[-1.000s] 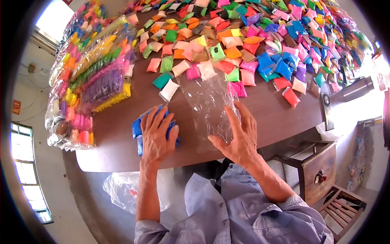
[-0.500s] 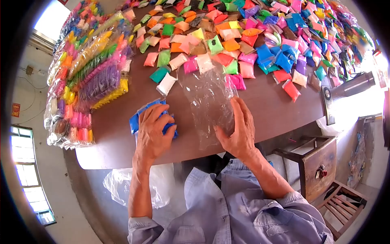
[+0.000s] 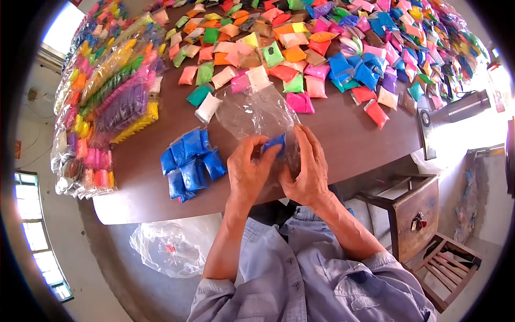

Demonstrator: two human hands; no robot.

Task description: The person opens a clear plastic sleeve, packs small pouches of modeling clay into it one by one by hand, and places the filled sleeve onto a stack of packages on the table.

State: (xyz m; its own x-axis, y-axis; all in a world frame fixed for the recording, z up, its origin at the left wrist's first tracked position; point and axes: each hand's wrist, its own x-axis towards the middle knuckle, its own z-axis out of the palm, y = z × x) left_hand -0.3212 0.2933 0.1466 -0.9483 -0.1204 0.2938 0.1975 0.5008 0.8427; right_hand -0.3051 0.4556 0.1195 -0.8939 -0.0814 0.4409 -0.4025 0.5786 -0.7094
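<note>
Head view: left hand [image 3: 247, 167] pinching one small blue packet [image 3: 274, 144] between thumb and fingers; packet location between the two hands, at the near part of a clear plastic bag [image 3: 249, 111]; inside the bag or in front of its film: cannot tell. Right hand [image 3: 310, 170] at the right edge of the same bag, fingers and thumb curved, with a gap between; gripping the film or merely touching it: cannot tell.

Left of the hands, near the table edge: a close cluster of blue packets [image 3: 189, 167], laid flat side by side, untouched by either hand; just beyond, a white packet [image 3: 208, 109] and a teal packet [image 3: 199, 95]; at the far end of the bag, a pale peach packet [image 3: 258, 78].

Across the far part of the brown table [image 3: 137, 185]: a dense spread of multicoloured packets [image 3: 294, 53]; at far left, piled bundles of filled clear bags [image 3: 124, 119], with purple, yellow, green and pink contents visible; at right, a dark grey cylindrical object [image 3: 462, 108].

Below table level: crumpled clear plastic [image 3: 174, 249] at left; a wooden furniture piece [image 3: 410, 214] with a padlock [image 3: 419, 224] at right.
</note>
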